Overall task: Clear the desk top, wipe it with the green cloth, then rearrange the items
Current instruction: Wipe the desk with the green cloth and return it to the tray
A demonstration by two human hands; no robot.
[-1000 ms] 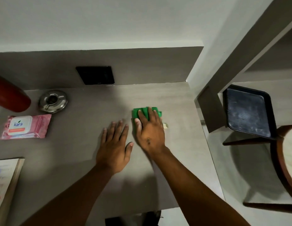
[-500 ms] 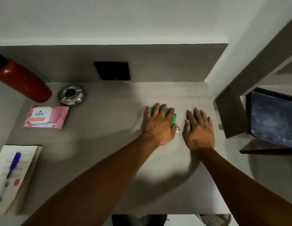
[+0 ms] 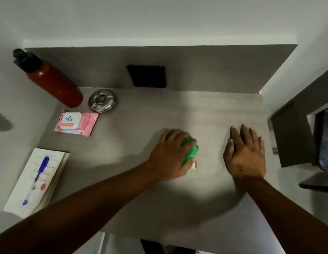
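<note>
My left hand (image 3: 170,154) presses on the green cloth (image 3: 191,152) near the middle of the grey desk top (image 3: 196,110); the cloth is bunched under my palm and mostly hidden. My right hand (image 3: 245,154) lies flat and open on the desk to the right of it, holding nothing. At the desk's left side stand a red bottle (image 3: 55,83), a round metal ashtray (image 3: 102,100), a pink wet-wipes pack (image 3: 76,122) and a book (image 3: 36,180) with a blue pen (image 3: 36,178) on top.
A black socket plate (image 3: 146,76) is set in the back panel. To the right, past the desk's edge, a dark tray (image 3: 324,140) rests on a lower surface. Walls close in the desk at the back and left.
The cloth passed from my right hand to my left hand. My left hand has slid it leftward, bunching it. My right hand now rests flat to the right.
</note>
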